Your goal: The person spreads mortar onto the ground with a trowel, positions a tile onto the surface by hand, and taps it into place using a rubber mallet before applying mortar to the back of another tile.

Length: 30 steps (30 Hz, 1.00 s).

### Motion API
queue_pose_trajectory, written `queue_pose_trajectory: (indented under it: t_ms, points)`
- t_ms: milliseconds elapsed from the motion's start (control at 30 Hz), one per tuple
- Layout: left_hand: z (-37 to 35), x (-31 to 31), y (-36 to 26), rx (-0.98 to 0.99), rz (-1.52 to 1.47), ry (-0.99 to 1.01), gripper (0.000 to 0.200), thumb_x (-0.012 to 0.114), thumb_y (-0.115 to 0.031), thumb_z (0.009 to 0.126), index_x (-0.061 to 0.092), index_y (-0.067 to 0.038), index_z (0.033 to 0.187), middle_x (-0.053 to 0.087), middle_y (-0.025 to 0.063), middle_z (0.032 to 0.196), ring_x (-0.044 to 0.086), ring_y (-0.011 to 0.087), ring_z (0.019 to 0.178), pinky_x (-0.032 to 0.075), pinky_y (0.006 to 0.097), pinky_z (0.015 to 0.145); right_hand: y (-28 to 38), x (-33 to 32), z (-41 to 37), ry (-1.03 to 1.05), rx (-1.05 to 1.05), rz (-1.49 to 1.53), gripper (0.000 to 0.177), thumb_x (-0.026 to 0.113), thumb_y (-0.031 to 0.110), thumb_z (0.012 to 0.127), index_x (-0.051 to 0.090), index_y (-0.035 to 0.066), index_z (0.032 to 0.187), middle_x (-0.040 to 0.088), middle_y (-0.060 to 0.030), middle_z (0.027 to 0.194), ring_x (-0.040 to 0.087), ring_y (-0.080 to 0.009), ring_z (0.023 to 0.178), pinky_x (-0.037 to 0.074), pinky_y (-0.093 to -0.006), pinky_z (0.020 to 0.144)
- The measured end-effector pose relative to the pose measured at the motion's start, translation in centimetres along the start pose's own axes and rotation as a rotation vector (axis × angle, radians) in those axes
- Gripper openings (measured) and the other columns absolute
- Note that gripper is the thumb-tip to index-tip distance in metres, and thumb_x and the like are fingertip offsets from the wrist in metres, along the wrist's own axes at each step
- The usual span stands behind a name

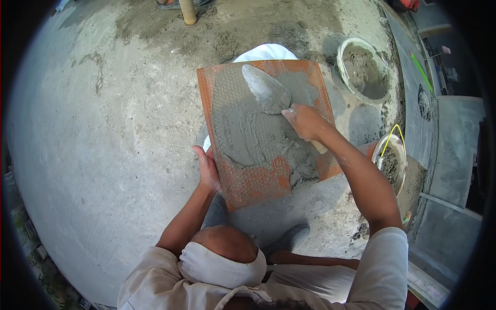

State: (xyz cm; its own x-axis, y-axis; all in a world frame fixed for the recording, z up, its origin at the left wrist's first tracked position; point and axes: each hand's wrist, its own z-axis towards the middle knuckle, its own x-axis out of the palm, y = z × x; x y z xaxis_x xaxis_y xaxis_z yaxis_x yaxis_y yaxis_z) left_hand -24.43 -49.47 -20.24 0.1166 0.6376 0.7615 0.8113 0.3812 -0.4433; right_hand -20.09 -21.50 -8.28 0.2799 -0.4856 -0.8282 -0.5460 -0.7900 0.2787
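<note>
A large orange-brown tile (251,194) with a textured back is held tilted in front of me, much of that face coated with wet grey mortar (235,121). My left hand (208,169) supports the tile by its left edge, thumb sticking out to the side and the other fingers partly hidden behind it. In my right hand (306,122) is a pointing trowel, gripped by its wooden handle. The trowel's blade (266,89) lies over the mortar near the upper middle of the tile, tip toward the far edge. Thicker mortar is heaped at the lower right.
A round bucket of mortar (363,70) stands at the far right. Nearer on the right is another bucket (391,160) with a yellow handle and mortar inside. Something white (266,51) shows behind the tile. A wooden post (188,13) is at the top, on the rough concrete floor (129,134).
</note>
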Motion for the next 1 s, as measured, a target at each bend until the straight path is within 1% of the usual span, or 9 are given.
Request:
queue_pose_trajectory:
  t_ms: [100, 133, 200, 333, 400, 733, 800, 900, 1000]
  points:
    - [0.1, -0.2, 0.1, 0.018, 0.047, -0.003, 0.103, 0.018, -0.082, 0.084, 0.031, 0.000, 0.146, 0.044, 0.0135, 0.144, 0.042, 0.0299, 0.131, 0.032, 0.0434, 0.110, -1.2, -1.6, -1.0, 0.140, 0.191, 0.169, 0.049, 0.043, 0.038, 0.100, 0.055, -0.009, 0.103, 0.064, -0.0279, 0.086, 0.067, -0.0392, 0.076, 0.051, -0.0457, 0.073]
    - [0.1, -0.3, 0.1, 0.019, 0.066, -0.016, 0.104, 0.019, -0.082, 0.084, 0.031, 0.001, 0.145, 0.043, 0.0139, 0.144, 0.041, 0.0298, 0.131, 0.031, 0.0430, 0.110, -1.8, -1.8, -1.2, 0.134, 0.201, 0.171, 0.049, 0.043, 0.038, 0.100, 0.055, -0.009, 0.103, 0.064, -0.0279, 0.086, 0.067, -0.0392, 0.076, 0.051, -0.0457, 0.073]
    - [0.3, -0.6, 0.2, 0.010, 0.066, -0.025, 0.104, 0.019, -0.082, 0.084, 0.031, 0.002, 0.145, 0.043, 0.0141, 0.145, 0.041, 0.0298, 0.132, 0.031, 0.0428, 0.110, -3.0, -2.3, -1.4, 0.131, 0.224, 0.211, 0.048, 0.041, 0.037, 0.101, 0.053, -0.010, 0.101, 0.062, -0.0243, 0.075, 0.065, -0.0336, 0.056, 0.052, -0.0422, 0.060]
    - [0.7, -1.4, 0.5, 0.014, 0.056, -0.048, 0.105, 0.022, -0.082, 0.084, 0.030, 0.002, 0.145, 0.043, 0.0143, 0.145, 0.041, 0.0302, 0.132, 0.031, 0.0419, 0.111, -5.5, -2.6, -1.7, 0.118, 0.283, 0.250, 0.049, 0.040, 0.036, 0.101, 0.052, -0.011, 0.102, 0.061, -0.0226, 0.069, 0.063, -0.0311, 0.049, 0.052, -0.0400, 0.055]
    - [0.8, -1.3, 0.5, 0.005, 0.055, -0.051, 0.105, 0.023, -0.082, 0.084, 0.031, 0.002, 0.145, 0.043, 0.0144, 0.145, 0.041, 0.0304, 0.131, 0.031, 0.0418, 0.111, -6.6, -2.5, -1.7, 0.039, 0.337, 0.322, 0.041, 0.045, 0.036, 0.100, 0.050, -0.005, 0.103, 0.054, -0.0103, 0.061, 0.054, -0.0196, 0.046, 0.045, -0.0349, 0.043]
    - [1.2, -2.4, 0.8, -0.012, 0.093, -0.074, 0.105, 0.024, -0.082, 0.084, 0.030, 0.003, 0.145, 0.042, 0.0148, 0.145, 0.040, 0.0318, 0.132, 0.030, 0.0424, 0.111, -8.5, -2.3, -2.0, 0.032, 0.517, 0.763, 0.040, 0.044, 0.035, 0.100, 0.049, -0.004, 0.108, 0.049, -0.0079, 0.067, 0.049, -0.0168, 0.051, 0.045, -0.0329, 0.044]
    - [1.0, -1.7, 0.6, -0.010, 0.079, -0.078, 0.105, 0.024, -0.082, 0.084, 0.029, 0.003, 0.146, 0.041, 0.0148, 0.146, 0.040, 0.0321, 0.133, 0.029, 0.0428, 0.111, -7.2, -2.6, -3.5, 0.262, 0.457, 0.872, 0.038, 0.045, 0.036, 0.100, 0.049, -0.001, 0.107, 0.050, -0.0072, 0.073, 0.050, -0.0156, 0.056, 0.046, -0.0325, 0.047]
    - [0.8, -1.4, 0.6, -0.014, 0.059, -0.080, 0.105, 0.024, -0.082, 0.084, 0.027, 0.002, 0.147, 0.039, 0.0148, 0.148, 0.038, 0.0328, 0.134, 0.029, 0.0434, 0.112, -4.6, -3.3, -6.2, 0.344, 0.418, 0.723, 0.037, 0.045, 0.037, 0.100, 0.049, 0.000, 0.107, 0.050, -0.0065, 0.074, 0.050, -0.0149, 0.058, 0.046, -0.0318, 0.048]
    - [0.8, -1.5, 0.6, -0.020, 0.046, -0.070, 0.101, 0.025, -0.081, 0.085, 0.030, -0.001, 0.146, 0.041, 0.0125, 0.146, 0.039, 0.0307, 0.133, 0.030, 0.0426, 0.111, -6.8, -3.9, -5.8, 0.190, 0.448, 0.771, 0.037, 0.045, 0.038, 0.100, 0.049, 0.001, 0.106, 0.049, -0.0053, 0.073, 0.049, -0.0140, 0.058, 0.046, -0.0321, 0.048]
